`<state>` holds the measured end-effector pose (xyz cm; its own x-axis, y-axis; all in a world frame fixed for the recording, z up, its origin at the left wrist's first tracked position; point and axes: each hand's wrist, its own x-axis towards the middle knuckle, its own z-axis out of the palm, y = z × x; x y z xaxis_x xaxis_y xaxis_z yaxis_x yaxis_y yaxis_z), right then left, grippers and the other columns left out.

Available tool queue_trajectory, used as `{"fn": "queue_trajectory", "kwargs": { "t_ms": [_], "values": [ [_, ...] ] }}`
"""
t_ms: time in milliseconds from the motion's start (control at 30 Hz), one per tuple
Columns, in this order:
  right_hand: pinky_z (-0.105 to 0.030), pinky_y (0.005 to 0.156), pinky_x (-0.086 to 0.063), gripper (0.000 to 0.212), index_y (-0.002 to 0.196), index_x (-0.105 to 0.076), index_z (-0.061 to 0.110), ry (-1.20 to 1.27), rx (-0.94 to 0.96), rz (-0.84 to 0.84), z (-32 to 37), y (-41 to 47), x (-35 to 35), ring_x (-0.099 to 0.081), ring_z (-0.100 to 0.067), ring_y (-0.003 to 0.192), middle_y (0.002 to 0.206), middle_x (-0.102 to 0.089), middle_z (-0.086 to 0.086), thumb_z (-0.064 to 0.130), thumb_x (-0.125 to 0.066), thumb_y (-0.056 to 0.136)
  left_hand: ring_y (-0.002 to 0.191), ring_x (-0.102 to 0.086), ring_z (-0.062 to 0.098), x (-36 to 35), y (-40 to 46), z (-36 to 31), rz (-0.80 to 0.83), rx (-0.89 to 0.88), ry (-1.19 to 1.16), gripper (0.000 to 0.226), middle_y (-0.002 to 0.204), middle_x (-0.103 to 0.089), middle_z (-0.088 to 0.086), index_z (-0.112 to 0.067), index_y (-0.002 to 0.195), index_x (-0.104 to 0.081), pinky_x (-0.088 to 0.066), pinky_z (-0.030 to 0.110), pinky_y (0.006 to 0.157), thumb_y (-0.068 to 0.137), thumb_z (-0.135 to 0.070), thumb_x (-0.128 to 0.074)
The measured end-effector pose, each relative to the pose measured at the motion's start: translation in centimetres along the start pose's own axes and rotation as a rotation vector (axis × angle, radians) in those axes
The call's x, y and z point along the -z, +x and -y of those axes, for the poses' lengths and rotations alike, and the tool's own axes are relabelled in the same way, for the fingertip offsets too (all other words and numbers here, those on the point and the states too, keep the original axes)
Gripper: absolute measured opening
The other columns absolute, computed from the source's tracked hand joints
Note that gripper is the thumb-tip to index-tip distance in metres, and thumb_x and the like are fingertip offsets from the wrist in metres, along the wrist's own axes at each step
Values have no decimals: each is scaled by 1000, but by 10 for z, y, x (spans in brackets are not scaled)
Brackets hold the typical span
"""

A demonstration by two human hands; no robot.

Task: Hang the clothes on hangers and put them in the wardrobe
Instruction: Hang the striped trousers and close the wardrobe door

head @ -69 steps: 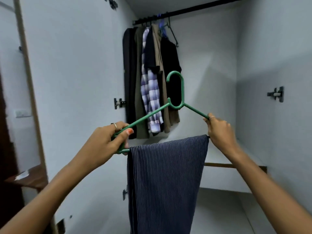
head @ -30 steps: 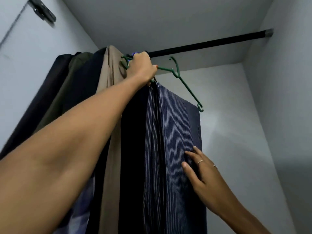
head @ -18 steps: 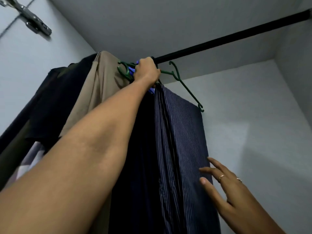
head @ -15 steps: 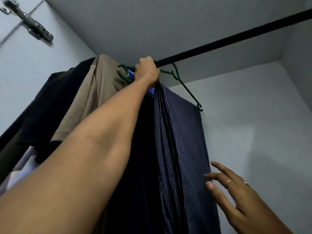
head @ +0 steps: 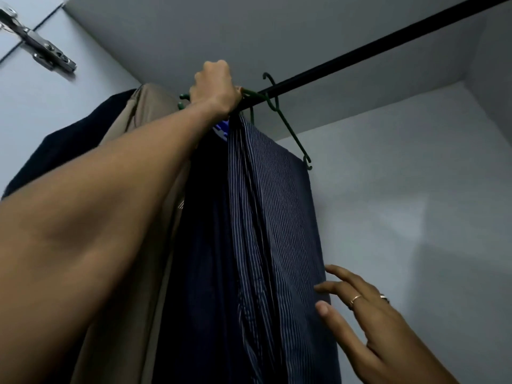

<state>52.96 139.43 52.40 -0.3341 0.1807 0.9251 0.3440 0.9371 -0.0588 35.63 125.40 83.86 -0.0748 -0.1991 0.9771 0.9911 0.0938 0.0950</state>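
At the rail, left hand grips the green hanger; right hand spread against striped trousers.

You are looking up into a pale grey-white wardrobe interior. Its flat ceiling panel meets the back wall in a straight seam, and the right side wall closes the corner at upper right. On the left panel a metal hinge sits at the top. The light is dim and even, with a soft shadow on the back wall's lower right.
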Motion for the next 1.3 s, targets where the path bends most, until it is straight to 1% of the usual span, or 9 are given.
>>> {"fn": "queue_trajectory", "kwargs": {
  "t_ms": [133,333,467,600,800,933,1067,1200,1300],
  "values": [
    [-19,110,-24,77,106,-33,63,-95,-9,84,20,-9,1,-10,30,120,128,-8,52,95,13,53,98,-60,36,13,-12,-1,14,-44,24,27,106,-62,17,-3,103,-63,-52,48,81,89,-27,-66],
    [-18,112,-18,101,131,-39,47,-165,-44,102,53,-18,9,-18,11,134,143,-19,35,93,12,56,113,-53,37,40,-29,-10,5,-25,-19,30,124,-54,13,-8,116,-54,-41,43,82,94,-28,-58],
    [-25,116,-19,66,142,-32,35,-166,-76,154,68,-30,3,-22,0,139,153,-25,18,69,-20,87,129,-41,34,61,-59,-17,15,-46,-13,56,149,-30,10,-14,146,-30,-37,49,100,97,-32,-51],
    [-33,115,-26,57,144,-29,32,-79,-146,97,75,-60,-17,-31,-7,137,150,-32,14,58,-35,93,140,-26,32,73,-119,-15,63,-104,-32,66,159,-12,8,-16,152,-16,-27,50,112,96,-30,-48],
    [-25,110,-26,54,145,-29,27,-14,-269,36,92,-93,-28,-35,-8,135,148,-35,10,48,-40,97,129,-40,25,80,-204,4,38,-419,20,58,150,-35,5,-13,144,-33,-36,42,96,89,-25,-46],
    [-26,113,-28,58,147,-29,21,-73,-352,113,103,-123,-33,-34,-11,137,152,-34,5,46,-43,96,132,-40,24,83,-247,16,131,-645,111,63,150,-37,5,-15,143,-36,-37,44,97,83,-27,-54],
    [-35,116,-27,64,150,-21,20,-154,-382,224,130,-146,-27,-29,-19,142,159,-20,-1,41,-49,96,129,-46,23,113,-291,28,201,-556,73,59,146,-44,4,-16,139,-44,-40,42,94,82,-28,-55],
    [-38,115,-31,64,151,-18,22,-171,-351,259,180,-165,-11,-25,-22,144,161,-12,1,37,-50,97,126,-49,24,162,-323,49,285,-522,80,58,144,-48,6,-14,136,-48,-42,41,92,79,-23,-58],
    [-35,117,-25,63,150,-20,22,-156,-312,275,227,-190,0,-22,-20,145,160,-13,0,36,-51,97,125,-51,25,211,-344,62,331,-472,84,59,142,-50,6,-13,134,-51,-44,42,91,77,-20,-61]
  ]
}}
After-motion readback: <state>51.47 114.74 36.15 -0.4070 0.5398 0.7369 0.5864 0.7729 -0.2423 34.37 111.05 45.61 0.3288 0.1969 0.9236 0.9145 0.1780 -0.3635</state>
